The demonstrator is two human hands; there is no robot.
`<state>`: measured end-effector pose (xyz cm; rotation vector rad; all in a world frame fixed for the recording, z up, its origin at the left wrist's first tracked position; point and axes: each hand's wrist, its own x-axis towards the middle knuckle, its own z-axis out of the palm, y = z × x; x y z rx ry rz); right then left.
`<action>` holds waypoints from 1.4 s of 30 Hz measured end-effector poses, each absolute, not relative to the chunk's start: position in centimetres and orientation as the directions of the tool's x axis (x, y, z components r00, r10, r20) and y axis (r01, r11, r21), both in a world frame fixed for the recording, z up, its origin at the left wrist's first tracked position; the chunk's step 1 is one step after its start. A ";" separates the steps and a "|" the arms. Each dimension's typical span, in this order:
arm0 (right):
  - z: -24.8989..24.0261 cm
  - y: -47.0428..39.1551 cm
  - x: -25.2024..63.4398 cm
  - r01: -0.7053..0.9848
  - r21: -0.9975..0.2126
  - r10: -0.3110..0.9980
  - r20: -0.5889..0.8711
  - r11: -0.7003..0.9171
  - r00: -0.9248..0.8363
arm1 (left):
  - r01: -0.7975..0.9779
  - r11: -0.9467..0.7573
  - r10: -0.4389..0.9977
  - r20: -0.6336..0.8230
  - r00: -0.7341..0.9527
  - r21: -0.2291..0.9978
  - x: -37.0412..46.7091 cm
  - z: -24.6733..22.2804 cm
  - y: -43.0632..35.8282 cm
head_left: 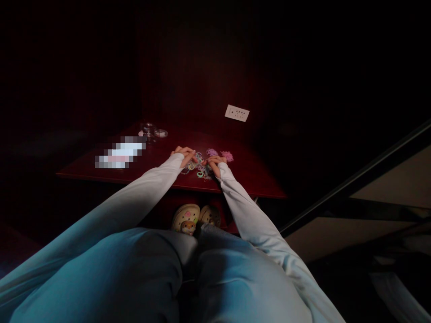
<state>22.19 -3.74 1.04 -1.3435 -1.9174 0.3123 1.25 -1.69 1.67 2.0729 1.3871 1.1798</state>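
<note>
A loose pile of small coloured elastic bands, in green, yellow, blue and purple, lies near the front of the dark red table. My left hand is at the left side of this pile, fingers bent and drawn together with the thumb. From the right, my right hand reaches in over the bands with its fingertips pinched. Whatever is between the fingers of either hand is too small to make out. Just behind my right hand sit a purple heap of bands and a pink heap of bands.
On the table, a blurred-out bright phone-like object lies at the left. Behind it stand a clear container and a round lid-like piece. A white socket plate is on the back wall. Clogs show below the table edge.
</note>
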 end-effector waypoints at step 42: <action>1.3 -4.4 21.8 0.768 -0.417 0.851 0.423 0.487 -0.311 | 0.564 -0.413 0.906 0.387 0.174 0.715 1.2 1.9 -1.3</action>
